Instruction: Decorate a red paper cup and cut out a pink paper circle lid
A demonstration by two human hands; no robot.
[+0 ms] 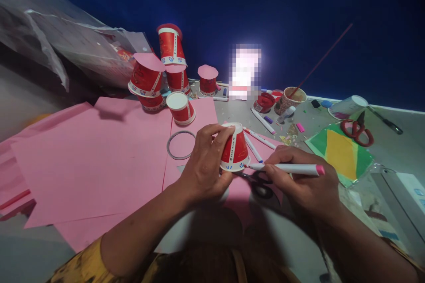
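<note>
A red paper cup [235, 148] with a white band is held upside down in my left hand [210, 159], fingers on its base and thumb near the rim. Small blue marks show on the white band. My right hand [303, 179] is closed around a white marker [292, 168] with a pink end, its tip touching or very near the band at the cup's right side. Black-handled scissors [262, 184] lie just below the cup. Two more markers [253, 147] rest behind it, between the hands.
Pink paper sheets [99, 159] cover the left. Decorated cups [171, 48] stand stacked behind, near another upturned cup [181, 108] and a grey ring [168, 147]. Red-handled scissors [357, 132] lie on a green-yellow packet [340, 152] at right. A cup holding a stick [290, 101] stands behind.
</note>
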